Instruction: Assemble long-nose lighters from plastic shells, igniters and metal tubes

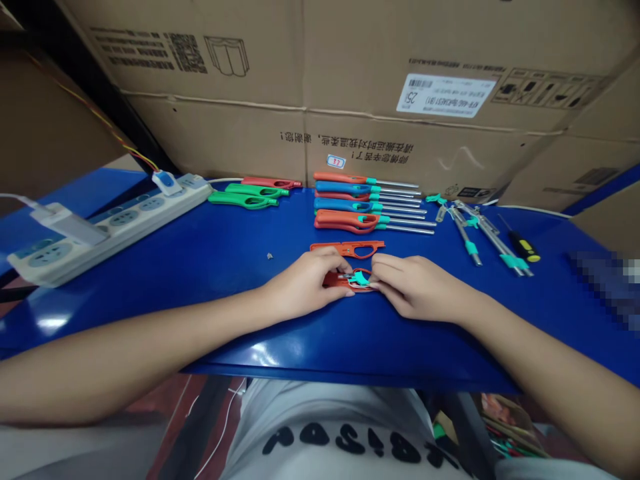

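An orange lighter casing half (334, 280) lies on the blue table between my hands, its inner side up. A teal trigger (359, 279) and a thin white wire show inside it. My left hand (313, 283) grips the casing's left part between thumb and fingers. At its right end, my right hand (415, 287) is closed in a pinch; what sits between the fingertips is too small to make out. Just beyond lies another orange casing half (350, 249) with a looped handle. Small screws (270, 256) rest left of it.
Behind stand assembled lighters (345, 220) in a row, with green casings (250, 199) to their left. Metal tubes with teal parts (493, 240) and a screwdriver (524, 247) lie right. A power strip (120, 227) occupies the left; a cardboard box (250, 120) walls the back.
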`<move>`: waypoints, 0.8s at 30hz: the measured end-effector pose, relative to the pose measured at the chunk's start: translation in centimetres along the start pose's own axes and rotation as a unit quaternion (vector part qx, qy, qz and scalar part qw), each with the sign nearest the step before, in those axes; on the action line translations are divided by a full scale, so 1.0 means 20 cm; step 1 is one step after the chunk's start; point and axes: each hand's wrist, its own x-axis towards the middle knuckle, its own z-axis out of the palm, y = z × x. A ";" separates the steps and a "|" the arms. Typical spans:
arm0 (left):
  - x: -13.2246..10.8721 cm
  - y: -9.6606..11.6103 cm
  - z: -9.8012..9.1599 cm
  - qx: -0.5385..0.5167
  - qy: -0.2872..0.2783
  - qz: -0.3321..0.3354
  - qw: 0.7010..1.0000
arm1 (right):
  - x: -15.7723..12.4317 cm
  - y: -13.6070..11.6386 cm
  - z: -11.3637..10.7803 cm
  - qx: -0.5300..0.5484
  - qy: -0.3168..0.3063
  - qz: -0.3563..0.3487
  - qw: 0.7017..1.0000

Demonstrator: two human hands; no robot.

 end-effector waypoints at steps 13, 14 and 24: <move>-0.01 0.01 0.01 -0.027 0.008 -0.016 0.999 | 0.01 0.00 -0.01 0.001 -0.012 -0.015 1.000; -0.01 0.01 0.01 -0.026 0.008 -0.016 0.999 | 0.00 0.00 -0.01 0.004 -0.012 -0.016 1.000; -0.01 0.01 0.01 -0.005 0.001 0.006 1.000 | 0.01 -0.01 -0.02 0.011 -0.025 -0.016 0.999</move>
